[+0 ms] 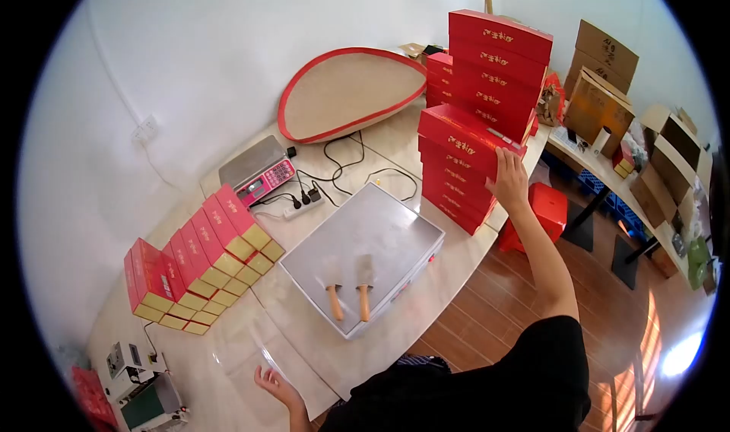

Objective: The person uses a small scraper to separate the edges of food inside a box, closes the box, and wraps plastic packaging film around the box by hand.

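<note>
My right hand (511, 179) is at the right end of the top red box (465, 134) in the front stack. Its fingers rest on the lid edge and the thumb lies against the front face. The boxes carry gold lettering. Behind them rises a taller stack of red boxes (498, 71). Low in the view, my left hand (278, 389) hovers by the table, fingers apart and slightly curled, holding nothing. Close to it lies a clear plastic sheet (266, 356). Two wooden-handled tools, a flat-bladed scraper (364, 299) and a smaller one (334, 303), rest on a grey-topped white case (365, 238).
Small red-and-gold boxes (201, 249) are piled at the left, near a pink-keypad scale (266, 181) and a power strip (310, 206). A red-rimmed tray (285, 112) leans on the wall. A white machine (129, 371), red stool (544, 211) and cardboard boxes (601, 112) stand around.
</note>
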The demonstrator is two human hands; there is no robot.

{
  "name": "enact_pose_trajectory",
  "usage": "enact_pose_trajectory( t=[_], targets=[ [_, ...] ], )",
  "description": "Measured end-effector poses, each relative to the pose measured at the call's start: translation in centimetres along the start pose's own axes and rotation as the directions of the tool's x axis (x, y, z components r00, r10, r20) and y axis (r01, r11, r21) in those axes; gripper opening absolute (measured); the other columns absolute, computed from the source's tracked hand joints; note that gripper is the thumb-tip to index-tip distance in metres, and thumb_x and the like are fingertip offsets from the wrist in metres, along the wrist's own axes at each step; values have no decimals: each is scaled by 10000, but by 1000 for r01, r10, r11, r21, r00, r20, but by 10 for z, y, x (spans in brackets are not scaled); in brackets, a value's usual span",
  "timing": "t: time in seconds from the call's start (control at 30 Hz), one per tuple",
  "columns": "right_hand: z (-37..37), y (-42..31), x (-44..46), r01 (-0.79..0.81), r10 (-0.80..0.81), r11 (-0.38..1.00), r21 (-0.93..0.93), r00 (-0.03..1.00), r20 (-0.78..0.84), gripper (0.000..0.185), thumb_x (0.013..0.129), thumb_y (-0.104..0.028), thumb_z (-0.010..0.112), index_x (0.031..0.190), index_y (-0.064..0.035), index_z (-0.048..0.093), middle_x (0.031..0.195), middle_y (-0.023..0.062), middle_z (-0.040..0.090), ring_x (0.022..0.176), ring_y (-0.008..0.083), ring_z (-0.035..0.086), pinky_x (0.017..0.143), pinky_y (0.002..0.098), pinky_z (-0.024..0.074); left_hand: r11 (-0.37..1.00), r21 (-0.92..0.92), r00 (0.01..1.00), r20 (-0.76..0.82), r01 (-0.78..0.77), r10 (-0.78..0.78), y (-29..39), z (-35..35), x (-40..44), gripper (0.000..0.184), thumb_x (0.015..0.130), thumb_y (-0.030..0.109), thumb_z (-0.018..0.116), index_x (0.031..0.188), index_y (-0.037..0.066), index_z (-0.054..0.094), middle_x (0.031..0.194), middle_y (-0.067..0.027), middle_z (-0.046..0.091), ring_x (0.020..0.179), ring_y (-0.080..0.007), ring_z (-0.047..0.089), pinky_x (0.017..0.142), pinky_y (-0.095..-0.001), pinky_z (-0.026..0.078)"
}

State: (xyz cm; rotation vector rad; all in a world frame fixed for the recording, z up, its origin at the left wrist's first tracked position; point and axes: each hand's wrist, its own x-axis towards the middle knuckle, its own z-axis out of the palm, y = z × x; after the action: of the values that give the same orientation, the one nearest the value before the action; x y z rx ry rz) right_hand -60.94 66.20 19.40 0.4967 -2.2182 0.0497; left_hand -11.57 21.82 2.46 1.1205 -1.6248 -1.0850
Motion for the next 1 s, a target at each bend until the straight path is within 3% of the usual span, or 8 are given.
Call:
enact_pose_trajectory(
  t=[0.2,0.33,0.37,0.43,0.47,0.57,0.8,1.0],
  targets=[
    [-111,-27,-48,57,-39,983,172,994,-106,789,595,-230,856,1258,8,498,1146,172,563,1040,346,568,891,423,494,932,-297,763,645,208,35,77,113,-19,197,1014,210,484,1126,55,532,957,-48,606,859,-146,589,828,-315,486],
    [-191,-57,-89,184,-157,960,209,978,-140,727,653,-320,860,1235,-22,542,1150,157,582,1052,316,590,856,439,512,452,56,-24,997,890,-75,139,182,-56,444,1019,413,445,1299,77,519,1159,-146,635,959,-231,637,857,-386,514],
    [-205,-66,-101,209,-181,949,234,974,-136,663,702,-304,836,1235,-35,546,1157,149,586,1053,305,591,850,438,524,454,99,-74,995,885,-73,159,192,-62,444,1019,413,445,1299,77,519,1159,-146,635,959,-231,637,857,-386,514],
    [-213,-73,-128,378,-332,860,342,925,-186,496,814,-206,748,1241,-55,546,1201,150,582,1121,322,577,904,426,543,222,607,-642,751,763,155,196,199,-73,553,1005,448,437,1382,43,448,1278,-171,572,1005,-262,629,911,-404,499],
    [-212,-83,-135,403,-352,844,353,914,-203,439,837,-152,714,1230,-59,543,1224,156,573,1164,337,559,942,434,535,221,689,-718,611,690,334,207,197,-80,590,988,472,459,1400,49,434,1314,-166,547,1040,-277,621,929,-423,491],
    [-185,-112,-153,435,-334,759,485,899,-283,386,857,-77,677,1212,-59,527,1266,172,555,1224,368,530,997,466,514,216,842,-729,266,494,630,222,189,-93,637,965,499,491,1417,56,422,1358,-160,517,1091,-301,606,954,-453,481],
    [-94,-237,-167,314,13,468,826,932,-362,572,756,-105,804,1221,-59,473,1306,235,527,1206,426,543,999,538,464,-610,737,-528,655,291,541,177,122,-66,663,943,511,526,1416,58,425,1388,-158,498,1151,-332,585,978,-490,474],
    [-124,-359,-116,213,-73,434,876,977,-201,459,856,-177,720,1230,-95,467,1328,190,510,1192,352,533,1018,449,418,-471,502,-149,782,726,605,148,63,-8,687,938,559,522,1400,58,435,1393,-124,495,1216,-298,553,1019,-471,465]
  ],
)
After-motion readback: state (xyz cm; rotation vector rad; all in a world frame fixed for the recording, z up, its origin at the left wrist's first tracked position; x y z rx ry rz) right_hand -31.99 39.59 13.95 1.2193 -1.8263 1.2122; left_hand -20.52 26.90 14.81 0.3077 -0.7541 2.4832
